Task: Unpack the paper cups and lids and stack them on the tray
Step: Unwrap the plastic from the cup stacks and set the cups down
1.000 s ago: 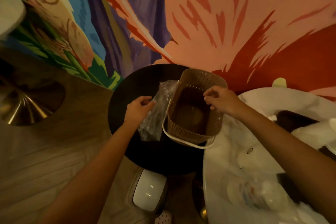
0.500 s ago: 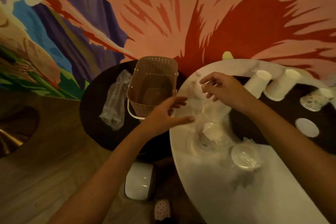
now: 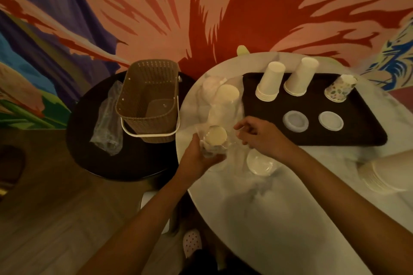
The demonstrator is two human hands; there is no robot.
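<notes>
A dark tray [image 3: 362,138] lies on the white marble table [image 3: 279,219]. On it stand two upside-down stacks of white cups [image 3: 270,81] and a patterned cup stack [image 3: 340,88], with two lids [image 3: 295,121] in front. My left hand [image 3: 199,156] grips a plastic-wrapped pack of cups [image 3: 214,140] near the table's left edge. My right hand [image 3: 261,137] hovers just right of the pack, fingers apart, holding nothing. More wrapped cups [image 3: 223,98] lie behind, and a wrapped lid pack [image 3: 260,163] lies under my right wrist.
A brown woven basket [image 3: 149,100] with a white handle stands on a round black side table [image 3: 93,163], beside an empty plastic wrapper [image 3: 107,123]. A stack of white plates [image 3: 388,174] sits at the table's right edge. A painted wall rises behind.
My view swung right from the basket to the marble table. My left hand left the wrapper by the basket, crossed over and took hold of the wrapped cup pack. My right hand came down beside it.
</notes>
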